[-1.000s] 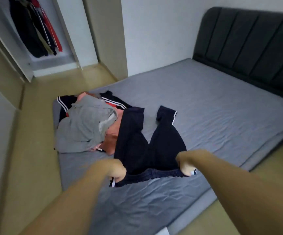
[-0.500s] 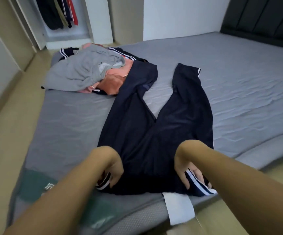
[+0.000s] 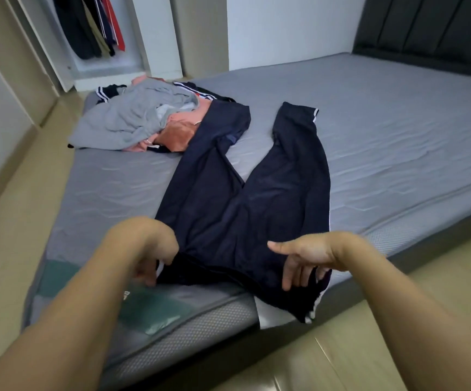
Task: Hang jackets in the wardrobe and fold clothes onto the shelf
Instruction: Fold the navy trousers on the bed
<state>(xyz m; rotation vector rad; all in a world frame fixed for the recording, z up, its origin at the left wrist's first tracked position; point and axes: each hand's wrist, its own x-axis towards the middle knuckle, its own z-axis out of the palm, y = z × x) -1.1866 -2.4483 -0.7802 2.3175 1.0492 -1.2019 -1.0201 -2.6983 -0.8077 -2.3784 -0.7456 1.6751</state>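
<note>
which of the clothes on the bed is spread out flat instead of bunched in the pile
The dark navy track pants, laid flat with legs apart near the mattress edge; the grey garment and orange garment lie crumpled in a heap.

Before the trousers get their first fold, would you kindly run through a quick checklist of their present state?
1. Dark navy trousers spread flat on the grey mattress: ok.
2. Legs apart, uncrossed: ok.
3. Left leg clear of the heap of grey and orange clothes: not ok, its cuff lies on the heap.
4. Waistband fully on the mattress: not ok, one corner overhangs.
5. Right hand open: ok.
6. Left hand released: cannot tell.
</note>
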